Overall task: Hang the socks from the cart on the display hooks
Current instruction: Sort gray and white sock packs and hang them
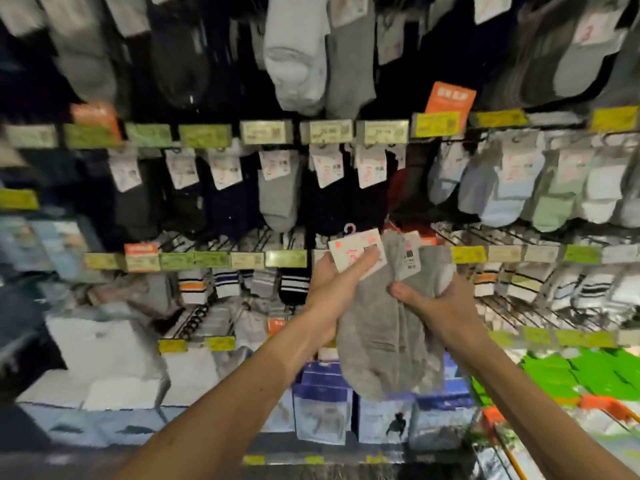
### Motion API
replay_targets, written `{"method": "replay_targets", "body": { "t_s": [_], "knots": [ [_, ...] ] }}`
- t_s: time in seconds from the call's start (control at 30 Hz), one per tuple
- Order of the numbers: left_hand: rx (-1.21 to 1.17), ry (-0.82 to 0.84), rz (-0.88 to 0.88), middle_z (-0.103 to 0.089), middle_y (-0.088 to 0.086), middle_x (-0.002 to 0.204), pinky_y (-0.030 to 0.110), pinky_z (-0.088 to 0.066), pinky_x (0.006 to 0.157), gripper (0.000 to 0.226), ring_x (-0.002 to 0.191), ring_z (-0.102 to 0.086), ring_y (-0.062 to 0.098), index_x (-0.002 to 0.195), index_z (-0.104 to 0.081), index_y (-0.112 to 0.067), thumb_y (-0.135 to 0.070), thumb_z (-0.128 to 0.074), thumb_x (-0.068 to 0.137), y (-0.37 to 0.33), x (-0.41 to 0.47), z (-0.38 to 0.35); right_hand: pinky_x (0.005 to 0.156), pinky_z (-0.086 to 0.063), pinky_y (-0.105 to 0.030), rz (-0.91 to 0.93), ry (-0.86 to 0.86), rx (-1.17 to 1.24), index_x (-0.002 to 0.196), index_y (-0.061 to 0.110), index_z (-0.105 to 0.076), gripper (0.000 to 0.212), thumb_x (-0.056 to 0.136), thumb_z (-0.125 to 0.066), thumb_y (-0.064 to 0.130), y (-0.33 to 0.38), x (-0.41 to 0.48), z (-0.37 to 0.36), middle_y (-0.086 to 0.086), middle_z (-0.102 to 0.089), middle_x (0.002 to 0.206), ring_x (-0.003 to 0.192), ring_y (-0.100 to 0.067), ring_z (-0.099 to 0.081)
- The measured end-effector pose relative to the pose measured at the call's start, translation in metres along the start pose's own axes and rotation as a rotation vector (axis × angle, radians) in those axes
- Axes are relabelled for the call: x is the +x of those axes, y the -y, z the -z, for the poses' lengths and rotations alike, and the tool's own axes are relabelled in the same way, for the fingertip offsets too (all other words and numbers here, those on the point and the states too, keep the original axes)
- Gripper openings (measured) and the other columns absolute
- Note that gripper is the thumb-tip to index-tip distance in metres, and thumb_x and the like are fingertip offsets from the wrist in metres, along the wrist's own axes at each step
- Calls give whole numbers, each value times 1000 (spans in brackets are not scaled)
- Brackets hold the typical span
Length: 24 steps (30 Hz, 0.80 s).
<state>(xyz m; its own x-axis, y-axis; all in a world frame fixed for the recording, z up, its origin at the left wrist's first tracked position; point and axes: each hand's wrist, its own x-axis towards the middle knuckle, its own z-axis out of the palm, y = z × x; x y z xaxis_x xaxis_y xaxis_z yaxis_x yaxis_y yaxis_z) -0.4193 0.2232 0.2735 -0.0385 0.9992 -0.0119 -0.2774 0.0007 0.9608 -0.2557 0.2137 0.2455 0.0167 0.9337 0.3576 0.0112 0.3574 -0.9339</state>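
One grey sock bundle (384, 341); left hand (332, 289), pinch on one white card (346, 251); right hand (429, 303), fist around fabric.

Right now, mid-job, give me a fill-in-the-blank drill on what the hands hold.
The left hand pinches a ____ card.
The right hand grips socks coloured ____.
The packs at lower right are bright ____.
Missing words: white; grey; green.

Both hands hold grey socks (388, 327) before the display hooks (498, 237); left hand (341, 278) pinches the card; right hand (429, 299) grips the bundle.
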Motion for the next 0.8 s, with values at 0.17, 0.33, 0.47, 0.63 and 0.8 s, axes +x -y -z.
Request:
{"method": "replay_targets", "body": {
  "t_s": [0.17,0.33,0.47,0.63,0.8],
  "knots": [
    [-47,-87,-36,-77,6,101,39,-60,83,26,94,-74,24,111,-71,-14,-22,-75,87,-35,7,43,63,-54,-20,18,84,-52,100,6,-73,28,74,-83,5,14,35,-42,-3,-78,91,86,-18,-75],
    [-118,-141,-14,-76,13,102,35,-60,71,36,90,-74,26,116,-69,-9,-20,-77,83,-67,30,74,66,-55,-20,53,80,-97,96,16,-67,30,74,-86,12,34,75,-67,5,-74,92,79,1,-70],
    [-61,-124,-30,-76,9,104,35,-59,72,46,94,-74,24,119,-66,-14,-20,-82,76,-77,43,95,72,-58,-27,50,115,-85,102,15,-65,34,75,-85,17,34,108,-78,4,-74,99,87,-5,-71],
    [56,-183,-72,-77,7,97,37,-58,79,36,95,-72,23,105,-68,-12,-13,-84,72,-83,64,108,71,-58,-26,47,169,-33,101,17,-66,33,74,-85,16,22,144,-89,4,-75,98,87,-7,-72],
    [378,-230,-180,-73,2,86,27,-51,71,27,89,-68,18,89,-62,-14,-6,-83,75,-84,88,127,75,-61,-36,13,195,-75,102,19,-64,43,69,-88,29,10,172,-100,4,-75,98,89,-11,-73]
  ]
}}
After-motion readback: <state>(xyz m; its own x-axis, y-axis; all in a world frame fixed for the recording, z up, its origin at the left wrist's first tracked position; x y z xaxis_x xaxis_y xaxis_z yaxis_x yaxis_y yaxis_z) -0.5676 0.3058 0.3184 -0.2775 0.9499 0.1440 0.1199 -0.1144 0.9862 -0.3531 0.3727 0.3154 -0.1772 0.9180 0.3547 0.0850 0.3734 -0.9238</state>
